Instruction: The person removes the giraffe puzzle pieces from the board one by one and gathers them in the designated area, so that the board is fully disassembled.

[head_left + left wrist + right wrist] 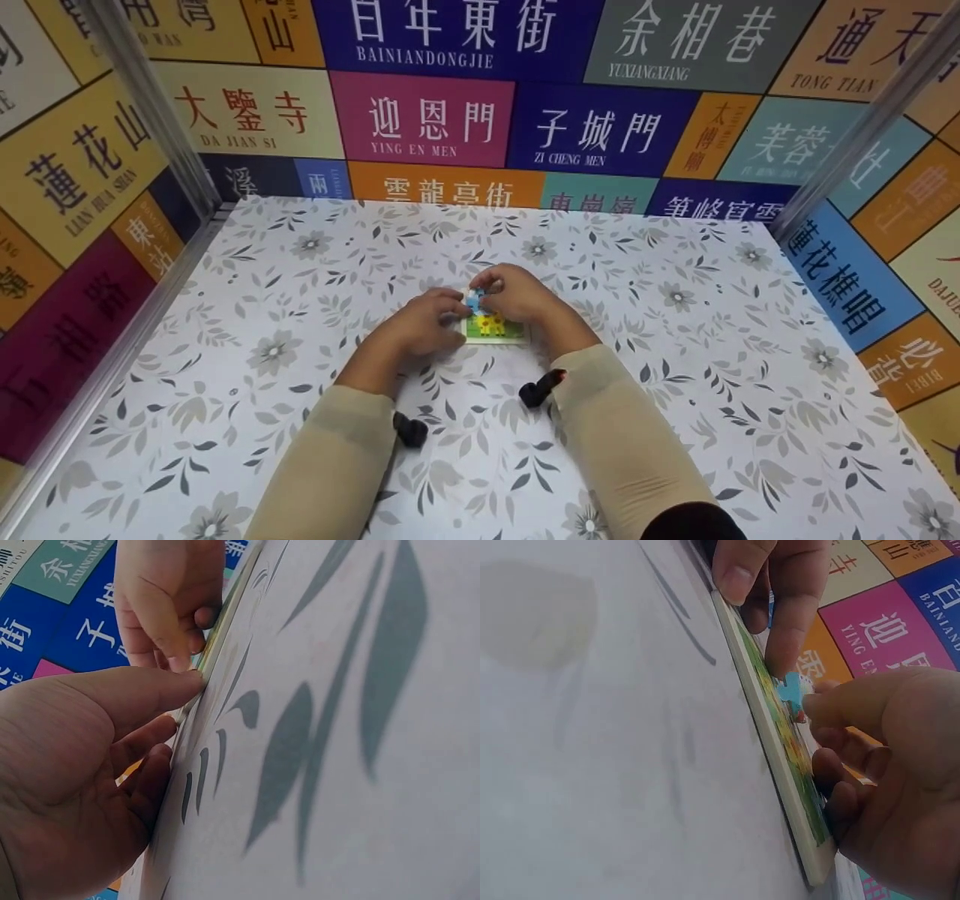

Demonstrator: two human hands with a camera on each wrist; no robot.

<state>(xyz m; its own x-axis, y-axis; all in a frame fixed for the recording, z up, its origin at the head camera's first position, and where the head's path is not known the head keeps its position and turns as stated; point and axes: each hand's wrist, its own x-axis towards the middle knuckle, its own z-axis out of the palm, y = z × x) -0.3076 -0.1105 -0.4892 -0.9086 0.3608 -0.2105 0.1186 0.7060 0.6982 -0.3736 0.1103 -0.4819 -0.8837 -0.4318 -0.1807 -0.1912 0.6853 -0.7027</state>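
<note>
Creased sleeves (630,435), thin straight-edged board (495,330)

Puzzle board (474,331): green ground, yellow red-spotted print, pale cream edge; puzzle piece (790,692): light blue, touches of white and red; tablecloth (675,360): white, grey floral-and-leaf print; sleeves (322,472): beige; wrist cameras (411,431): black; wall panels (424,131): magenta, navy, orange, teal, yellow, lettered white, red or black.
</note>
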